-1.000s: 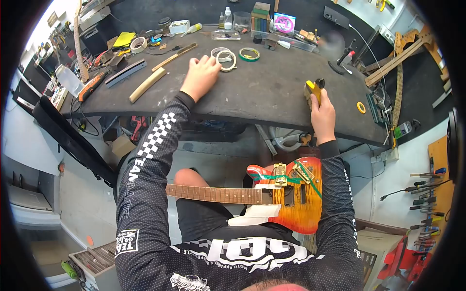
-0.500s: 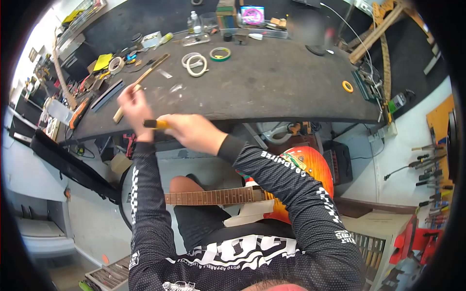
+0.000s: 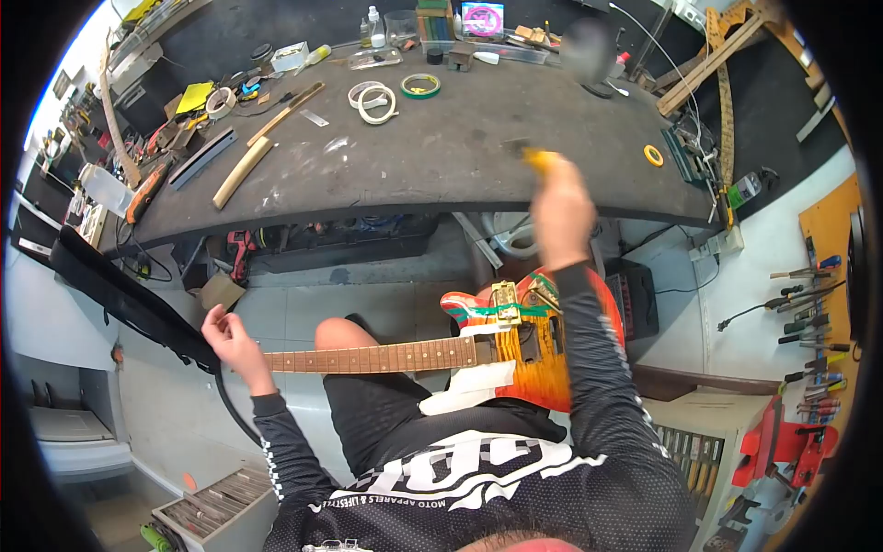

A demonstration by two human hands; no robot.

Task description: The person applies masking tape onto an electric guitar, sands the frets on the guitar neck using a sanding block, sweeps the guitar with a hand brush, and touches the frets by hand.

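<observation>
Guitar (image 3: 533, 354) across my lap, neck (image 3: 368, 357) pointing left. Left hand (image 3: 230, 338) loosely curled at neck's far end, gripping nothing. Right hand (image 3: 561, 207) clenches yellow tool (image 3: 538, 158) above workbench (image 3: 441, 161). I'd steady neck before bringing tool down

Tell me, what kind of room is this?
Probably a guitar repair workshop. An electric guitar with taped parts lies across the person's lap, tape rolls sit on the workbench, and hand tools hang on the wall. The right hand holds a yellow tool.
</observation>
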